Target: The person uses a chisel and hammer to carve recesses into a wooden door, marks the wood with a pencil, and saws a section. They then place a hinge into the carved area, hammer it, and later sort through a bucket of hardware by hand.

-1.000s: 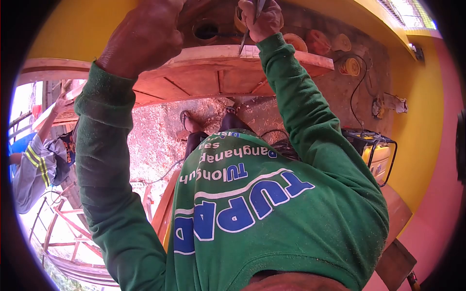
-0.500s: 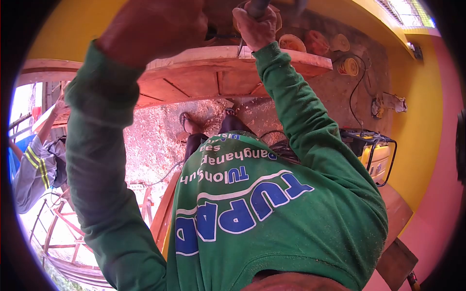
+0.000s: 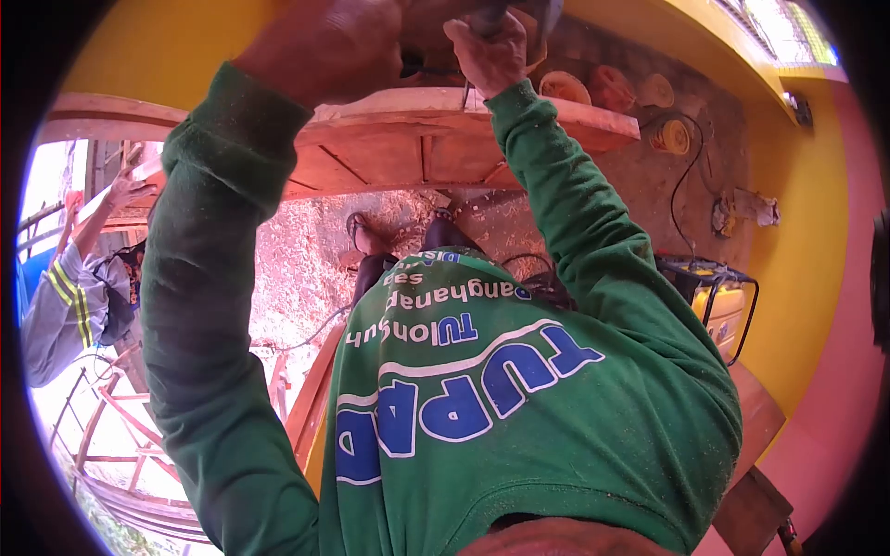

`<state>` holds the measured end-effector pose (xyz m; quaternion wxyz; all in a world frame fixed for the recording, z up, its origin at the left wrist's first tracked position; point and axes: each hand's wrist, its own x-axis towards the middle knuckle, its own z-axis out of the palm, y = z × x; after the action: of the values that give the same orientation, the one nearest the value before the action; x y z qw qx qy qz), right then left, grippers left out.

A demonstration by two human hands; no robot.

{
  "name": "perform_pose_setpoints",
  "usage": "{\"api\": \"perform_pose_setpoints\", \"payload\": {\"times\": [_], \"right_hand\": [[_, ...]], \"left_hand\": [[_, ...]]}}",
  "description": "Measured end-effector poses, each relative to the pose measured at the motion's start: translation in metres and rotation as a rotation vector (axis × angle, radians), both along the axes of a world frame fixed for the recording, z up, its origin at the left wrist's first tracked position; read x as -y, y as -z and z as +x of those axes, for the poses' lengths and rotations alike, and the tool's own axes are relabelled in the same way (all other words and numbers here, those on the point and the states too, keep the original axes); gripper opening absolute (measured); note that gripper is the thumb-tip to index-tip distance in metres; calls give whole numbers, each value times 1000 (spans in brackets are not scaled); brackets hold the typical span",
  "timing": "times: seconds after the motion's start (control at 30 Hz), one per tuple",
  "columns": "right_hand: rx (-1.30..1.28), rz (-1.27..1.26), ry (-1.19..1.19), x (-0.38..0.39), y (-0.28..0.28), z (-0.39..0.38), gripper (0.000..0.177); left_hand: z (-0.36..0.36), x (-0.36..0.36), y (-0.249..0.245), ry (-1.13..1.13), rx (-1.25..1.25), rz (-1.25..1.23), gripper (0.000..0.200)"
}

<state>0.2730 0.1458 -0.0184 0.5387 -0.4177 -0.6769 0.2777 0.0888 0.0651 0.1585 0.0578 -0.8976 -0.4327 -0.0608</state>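
Note:
At the top edge, my right hand (image 3: 491, 56) is closed around a dark, round tool handle (image 3: 489, 18). The upper part of this tool is cut off by the picture edge. My left hand (image 3: 338, 46) is bent into a fist, large and close to the camera. Its fingers are turned away, so what it holds is hidden; a dark piece shows beside it. Below both hands stands a reddish wooden panel (image 3: 371, 162) on its long edge, with grooved sections on its face. A thin dark piece reaches down to the panel's top edge near my right hand.
Wood shavings (image 3: 297, 241) cover the floor around my feet. Round containers (image 3: 565, 88) stand beyond the panel. On the right are a black cable (image 3: 675, 176) and a yellow machine in a black frame (image 3: 728, 310). Another person in a grey shirt (image 3: 60, 324) is at left, near wooden frames.
My left hand and forearm have shifted slightly right. A dark grey shape now shows larger beside my right hand. The other person's arms have risen.

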Motion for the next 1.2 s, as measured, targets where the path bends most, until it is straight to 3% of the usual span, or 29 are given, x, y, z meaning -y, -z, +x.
{"api": "perform_pose_setpoints", "payload": {"times": [0.03,0.07,0.13,0.17,0.2,0.27,0.37,0.47,0.5,0.57,0.7,0.77,0.83,0.9,0.97,1.03,1.13,1.2], "right_hand": [[-258,-280,-111,5,-11,-3,14],[-116,-135,-96,0,-12,-3,13],[171,138,-63,-16,-7,6,42],[717,-147,59,-29,-10,8,40],[619,-15,88,-29,-8,7,41],[424,242,145,-27,-2,5,41],[347,347,253,-23,-7,-1,39],[91,-103,-52,-39,19,7,36],[264,115,54,-39,9,6,34],[606,552,265,-36,-18,3,31],[358,357,168,-34,-9,3,29],[251,295,103,-31,-8,4,29],[178,273,49,-28,-8,5,28],[120,261,4,-27,-7,5,28],[72,252,-32,-25,-6,6,28],[19,251,-69,-23,-6,6,28],[-120,295,-133,-19,-13,0,28],[146,448,-9,-11,-30,4,30]], "left_hand": [[-3,3,-4,27,81,64,18],[-5,6,-5,61,164,117,16],[-3,14,-5,0,237,101,14],[-2,15,-8,-93,218,46,14],[-2,16,-10,-185,198,-6,14],[-4,20,-10,-158,258,9,14],[-16,15,6,-4,254,142,13],[-19,12,23,104,386,222,11],[-19,12,25,123,463,232,11],[-15,18,19,45,367,145,12],[-6,29,-2,-2,378,-26,16],[-23,16,17,305,561,62,14],[-20,18,13,293,544,62,12],[-8,30,4,-39,327,-22,9],[-16,24,30,102,475,238,9],[-15,26,29,130,496,260,9],[-12,32,14,27,398,28,10],[-11,32,14,-13,407,-14,10]]}}
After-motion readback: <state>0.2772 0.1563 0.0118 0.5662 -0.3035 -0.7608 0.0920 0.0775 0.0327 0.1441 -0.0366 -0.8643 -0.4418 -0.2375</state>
